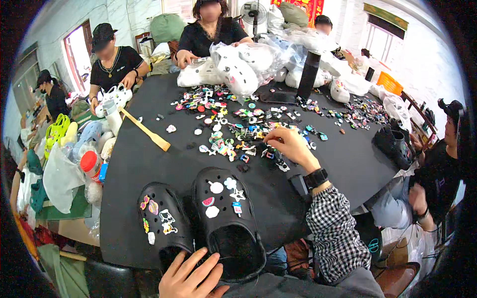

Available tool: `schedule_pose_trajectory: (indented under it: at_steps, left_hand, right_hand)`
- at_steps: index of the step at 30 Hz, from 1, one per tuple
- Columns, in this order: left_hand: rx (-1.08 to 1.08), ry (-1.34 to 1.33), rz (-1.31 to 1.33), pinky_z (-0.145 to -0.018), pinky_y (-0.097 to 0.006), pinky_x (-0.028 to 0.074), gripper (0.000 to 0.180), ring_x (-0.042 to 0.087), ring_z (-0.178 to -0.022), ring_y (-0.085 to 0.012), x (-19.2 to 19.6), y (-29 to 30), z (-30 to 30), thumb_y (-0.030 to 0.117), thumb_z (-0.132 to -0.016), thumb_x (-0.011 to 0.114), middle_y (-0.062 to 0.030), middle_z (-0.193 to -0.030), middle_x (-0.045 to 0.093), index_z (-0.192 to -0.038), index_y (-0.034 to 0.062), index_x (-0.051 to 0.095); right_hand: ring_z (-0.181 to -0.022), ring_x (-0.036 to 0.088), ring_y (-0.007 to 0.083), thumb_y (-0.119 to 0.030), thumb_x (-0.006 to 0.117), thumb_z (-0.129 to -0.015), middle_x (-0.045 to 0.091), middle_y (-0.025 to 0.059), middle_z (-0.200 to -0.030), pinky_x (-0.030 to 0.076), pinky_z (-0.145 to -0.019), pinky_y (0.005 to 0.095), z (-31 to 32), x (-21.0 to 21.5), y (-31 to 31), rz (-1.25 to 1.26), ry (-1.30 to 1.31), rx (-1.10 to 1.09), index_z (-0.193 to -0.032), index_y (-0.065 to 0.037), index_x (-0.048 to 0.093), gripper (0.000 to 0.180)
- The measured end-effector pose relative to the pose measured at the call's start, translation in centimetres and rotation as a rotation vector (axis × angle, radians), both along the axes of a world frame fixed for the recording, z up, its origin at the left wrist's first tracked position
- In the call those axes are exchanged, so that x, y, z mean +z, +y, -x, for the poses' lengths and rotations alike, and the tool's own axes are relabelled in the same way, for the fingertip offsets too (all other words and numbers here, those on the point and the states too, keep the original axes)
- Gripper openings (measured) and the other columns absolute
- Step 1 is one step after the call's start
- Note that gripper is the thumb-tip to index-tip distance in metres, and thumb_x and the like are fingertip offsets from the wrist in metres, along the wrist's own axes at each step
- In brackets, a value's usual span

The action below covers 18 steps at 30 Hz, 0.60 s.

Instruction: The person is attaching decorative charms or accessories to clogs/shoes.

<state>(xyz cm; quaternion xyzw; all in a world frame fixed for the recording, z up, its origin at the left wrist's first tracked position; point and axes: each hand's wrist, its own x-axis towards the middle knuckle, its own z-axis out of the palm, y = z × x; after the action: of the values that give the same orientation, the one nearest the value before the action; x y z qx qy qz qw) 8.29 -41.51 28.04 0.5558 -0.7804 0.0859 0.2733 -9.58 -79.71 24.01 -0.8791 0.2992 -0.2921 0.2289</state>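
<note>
Far to the left of both hands, a bright green clog pair (pixel 58 128) sits among bags and other shoes, with a red-lidded jar (pixel 91 164) nearer the hands. Beyond them, a co-worker in a black cap (pixel 110 67) handles white clogs (pixel 118 97). Ahead of the left hand and well apart from it, a wooden stick (pixel 145 130) lies aslant on the black tabletop (pixel 134 161).

Just ahead of the left hand stands the left black clog (pixel 164 196), its toe set with colourful charms. The left hand (pixel 193 275) is unclenched, its bent fingers laid at the heel end where the two clogs come close; how firmly it holds them I cannot tell. Just beside its fingertips is the right black clog (pixel 224 213), with watermelon, cloud and star charms on top.

Beyond both hands, another co-worker (pixel 209 30) reaches to bagged white clogs (pixel 238 74). The right hand (pixel 293 145) dips bent fingers to the edge of the charm pile (pixel 223 141); whether it pinches one I cannot tell. Well right of it, another black pair (pixel 394 144) rests near a seated co-worker (pixel 437 174).
</note>
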Motion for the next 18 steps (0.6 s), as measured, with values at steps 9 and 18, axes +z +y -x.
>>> schedule_pose_trajectory:
  at_steps: [9, 18]
  left_hand:
    - [-0.160, 0.029, -0.141, -0.097, -0.043, 0.051, 0.028, 0.059, -0.116, -0.0342, 2.5, -0.7, -2.2, 0.006, -0.072, 0.076, -0.0138, -0.117, 0.064, -0.099, 0.0006, 0.070]
    - [-0.063, -0.036, -0.247, -0.102, -0.046, 0.044, 0.050, 0.051, -0.126, -0.0354, 3.3, 0.5, -1.3, 0.026, -0.074, 0.076, -0.0145, -0.136, 0.054, -0.120, 0.0094, 0.065]
  right_hand:
    - [-0.106, 0.057, 0.0295, -0.007, 0.072, -0.077, 0.060, 0.0095, -0.104, 0.047, -0.093, 0.0381, -2.0, -1.8, 0.3, 0.254, 0.083, 0.121, -0.103, -0.005, 0.068, 0.026]
    - [-0.108, 0.053, 0.0286, -0.011, 0.073, -0.076, 0.057, 0.0095, -0.107, 0.042, -0.096, 0.0402, -2.3, -1.7, 0.4, 0.356, 0.138, 0.061, -0.091, -0.006, 0.066, 0.017]
